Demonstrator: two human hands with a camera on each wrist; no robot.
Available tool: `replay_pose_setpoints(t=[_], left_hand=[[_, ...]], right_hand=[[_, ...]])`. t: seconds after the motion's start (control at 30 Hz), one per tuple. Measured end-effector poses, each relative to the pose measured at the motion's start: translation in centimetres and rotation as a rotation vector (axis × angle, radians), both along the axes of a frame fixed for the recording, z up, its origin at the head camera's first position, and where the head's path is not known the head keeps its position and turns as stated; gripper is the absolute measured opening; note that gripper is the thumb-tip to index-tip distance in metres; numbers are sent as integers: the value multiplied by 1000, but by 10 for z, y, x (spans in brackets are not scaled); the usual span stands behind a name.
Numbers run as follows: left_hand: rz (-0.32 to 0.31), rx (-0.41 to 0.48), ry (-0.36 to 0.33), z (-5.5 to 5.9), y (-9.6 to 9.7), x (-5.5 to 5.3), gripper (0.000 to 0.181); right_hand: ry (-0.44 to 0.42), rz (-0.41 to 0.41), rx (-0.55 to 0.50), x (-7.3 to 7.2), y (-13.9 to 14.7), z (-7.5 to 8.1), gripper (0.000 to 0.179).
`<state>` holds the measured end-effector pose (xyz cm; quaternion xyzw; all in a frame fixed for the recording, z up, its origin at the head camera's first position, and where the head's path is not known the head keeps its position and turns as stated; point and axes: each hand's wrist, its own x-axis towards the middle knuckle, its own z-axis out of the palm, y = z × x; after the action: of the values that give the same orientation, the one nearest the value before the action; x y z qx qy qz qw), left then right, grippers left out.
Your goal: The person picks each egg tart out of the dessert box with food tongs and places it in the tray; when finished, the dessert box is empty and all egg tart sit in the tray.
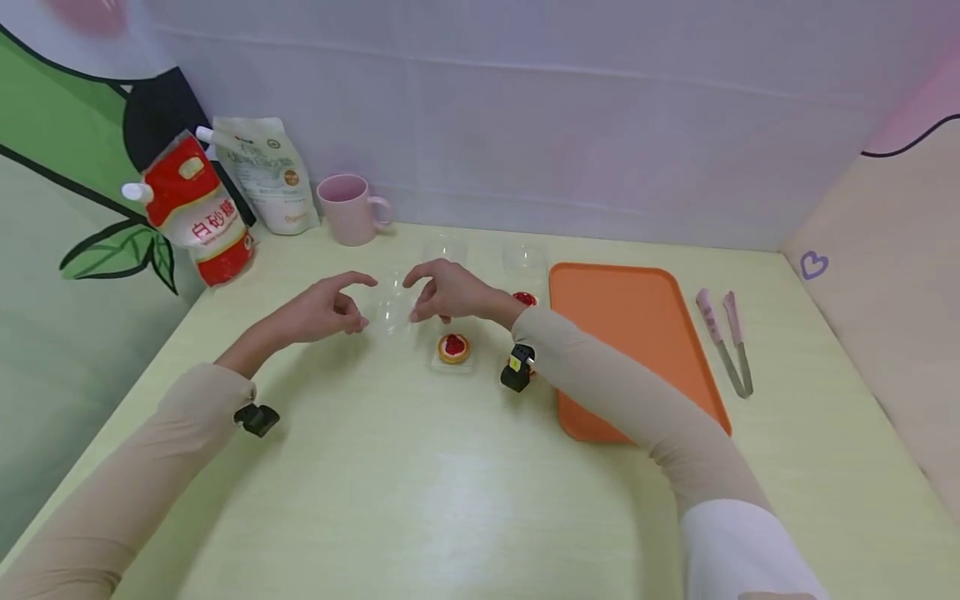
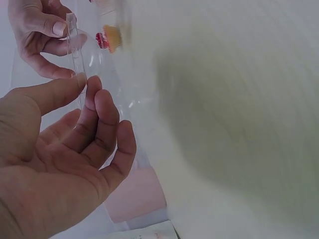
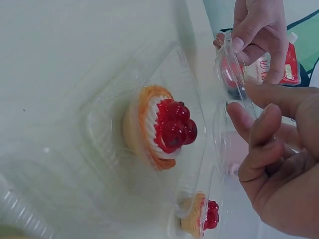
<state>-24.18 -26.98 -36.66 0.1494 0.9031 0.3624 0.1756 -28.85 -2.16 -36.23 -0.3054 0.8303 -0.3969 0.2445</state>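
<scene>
Between both hands [image 1: 318, 310] [image 1: 455, 292], clear shell [image 1: 391, 314] level, bulge downward.

A pale yellow-green table with smooth surface [image 1: 360, 492] carries, at its back left, a red-and-white plastic pouch with white cap [image 1: 201, 212], a mostly white pouch [image 1: 272, 179] and a pink cylindrical mug [image 1: 345, 210]. Near the middle lies a clear plastic base [image 1: 452, 367] bearing a small round red-topped tart [image 1: 453, 349]. To its right are a rectangular orange tray [image 1: 622, 333] and two slim metal utensils with pink handles [image 1: 722, 346].
</scene>
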Motion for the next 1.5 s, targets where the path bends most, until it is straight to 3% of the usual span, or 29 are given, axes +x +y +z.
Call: replay_pose_setpoints(t=[0.3,0.5,0.8,1.03,1.5], left_hand=[[1,13,-64,-15,-11,4,63],[2,18,-92,-23,-15,4,62],[0,-3,-96,-26,-17,6,62],[1,-29,-97,-25,-16,8,61],[9,-36,-135,-24,-19,6,63]], right_hand=[[28,57,89,0,-11,-9,54],[56,74,94,-1,-16,-13,54],[102,82,144,3,-23,-17,56],[226,119,214,4,-27,-18,56],[221,102,235,7,-23,-8,49]])
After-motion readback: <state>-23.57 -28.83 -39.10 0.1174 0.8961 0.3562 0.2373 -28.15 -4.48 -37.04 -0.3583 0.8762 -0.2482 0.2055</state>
